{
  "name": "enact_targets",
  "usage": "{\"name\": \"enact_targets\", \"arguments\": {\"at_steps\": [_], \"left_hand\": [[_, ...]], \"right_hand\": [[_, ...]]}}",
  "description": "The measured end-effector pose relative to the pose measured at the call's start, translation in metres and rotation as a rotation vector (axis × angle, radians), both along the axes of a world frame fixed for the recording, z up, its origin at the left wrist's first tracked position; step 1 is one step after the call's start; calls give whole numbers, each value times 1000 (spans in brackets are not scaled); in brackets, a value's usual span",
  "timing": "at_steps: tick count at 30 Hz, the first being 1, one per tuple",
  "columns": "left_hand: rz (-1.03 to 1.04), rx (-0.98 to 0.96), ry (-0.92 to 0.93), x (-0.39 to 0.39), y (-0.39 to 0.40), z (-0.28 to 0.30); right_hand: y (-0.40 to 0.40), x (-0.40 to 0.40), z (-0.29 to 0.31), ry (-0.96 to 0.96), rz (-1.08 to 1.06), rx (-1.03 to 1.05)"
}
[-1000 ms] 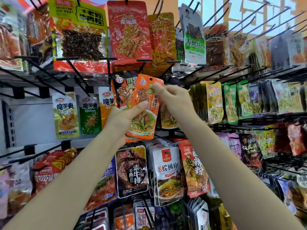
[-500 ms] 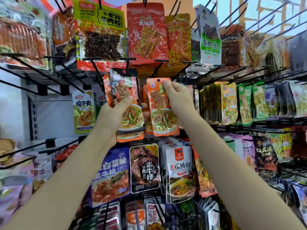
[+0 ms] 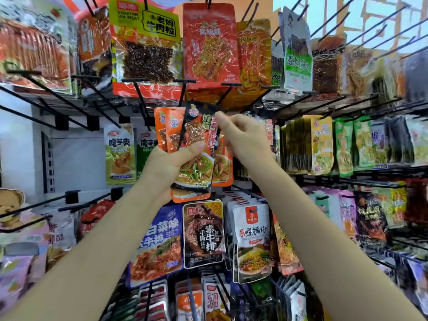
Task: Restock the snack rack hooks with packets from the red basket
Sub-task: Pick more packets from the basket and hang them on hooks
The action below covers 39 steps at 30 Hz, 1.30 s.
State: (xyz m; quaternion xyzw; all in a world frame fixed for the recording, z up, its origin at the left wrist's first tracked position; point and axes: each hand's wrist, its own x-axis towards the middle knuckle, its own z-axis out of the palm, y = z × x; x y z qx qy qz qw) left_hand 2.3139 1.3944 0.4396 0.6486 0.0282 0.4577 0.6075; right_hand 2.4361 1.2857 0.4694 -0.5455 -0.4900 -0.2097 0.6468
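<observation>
Left hand (image 3: 165,167) grips a fanned stack of packets (image 3: 196,158) before the rack's middle hooks. Right hand (image 3: 245,140), fingers curled, pinches the front packet's top edge. Packets judged light, limp, slick; hold near the hang hole. Basket not in view.

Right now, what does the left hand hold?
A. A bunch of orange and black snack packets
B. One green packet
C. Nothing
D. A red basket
A: the left hand grips a bunch of orange and black snack packets in front of the rack.
</observation>
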Motion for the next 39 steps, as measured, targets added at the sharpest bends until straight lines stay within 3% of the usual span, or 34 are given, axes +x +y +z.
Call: {"name": "enact_targets", "arguments": {"at_steps": [3,8,16,24,31,36,39], "left_hand": [[18,0,32,12,-1,1],[14,-55,83,16,-6,6],[-39,43,-6,29,-8,4],[-32,-16,-21,33,-11,8],[1,-31,-5,34,-15,7],[-57,-7,-20,31,-20,5],[-35,8,5,29,-20,3]], "right_hand": [[0,1,-5,-17,13,-50],[-15,24,0,208,-23,42],[-33,52,15,343,-58,106],[-35,63,14,340,-73,87],[-42,55,7,200,-262,236],[-34,19,-5,64,79,-97],[-24,14,-11,30,124,-129]]}}
